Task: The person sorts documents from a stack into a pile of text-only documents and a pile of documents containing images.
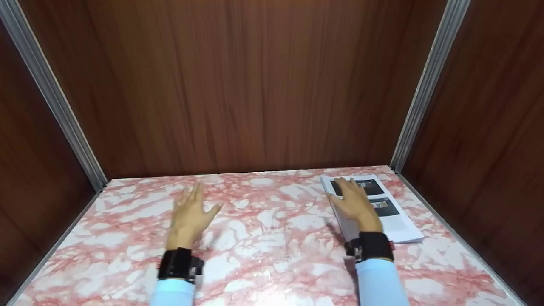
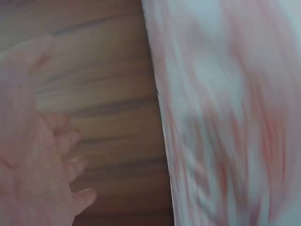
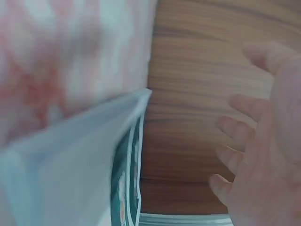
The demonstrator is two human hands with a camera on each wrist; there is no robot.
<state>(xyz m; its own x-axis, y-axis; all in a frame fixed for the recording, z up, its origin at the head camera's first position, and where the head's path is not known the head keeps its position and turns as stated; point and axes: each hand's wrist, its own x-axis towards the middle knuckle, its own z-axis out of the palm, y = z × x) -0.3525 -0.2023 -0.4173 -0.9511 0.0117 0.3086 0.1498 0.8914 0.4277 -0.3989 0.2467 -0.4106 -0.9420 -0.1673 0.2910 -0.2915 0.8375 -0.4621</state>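
Observation:
A stack of printed paper (image 1: 399, 227) lies at the right of the marbled table, with two dark pictures on its top sheet. Over its left part, in the head view, is my right hand (image 1: 355, 206), fingers spread and nothing held. The right wrist view shows that hand (image 3: 263, 155) raised apart from the paper stack (image 3: 75, 174). On the left my other hand (image 1: 189, 216) is held above the bare table, thumb out to the side. In the left wrist view the left hand (image 2: 33, 155) has its fingers extended, with nothing in its palm.
The pink and white marbled table (image 1: 263, 238) runs back to a brown wood-grain panel (image 1: 255, 85). Similar panels stand at left and right, joined by grey metal corner posts (image 1: 433, 80). Each wrist wears a black camera band (image 1: 176, 263).

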